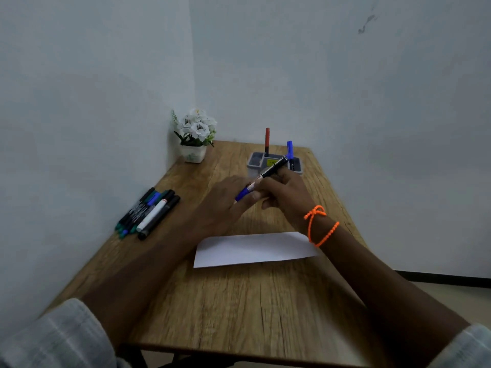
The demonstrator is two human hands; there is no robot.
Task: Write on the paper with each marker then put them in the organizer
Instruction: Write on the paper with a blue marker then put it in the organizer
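Blue marker [261, 177], held over the table [239, 301].
My right hand [285, 193] pinches its barrel; my left hand [225, 200] pinches its blue cap.

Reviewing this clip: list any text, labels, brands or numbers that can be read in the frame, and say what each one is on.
No text is legible.
Blue marker held in both hands: white print on its black barrel, too blurred to read.
Yellow label inside the grey organizer: dark marks, too small to read.
Pile of markers on the table: print on the barrels, unreadable.
Flower pot: a faint green motif, no readable words.
Paper: no writing visible.
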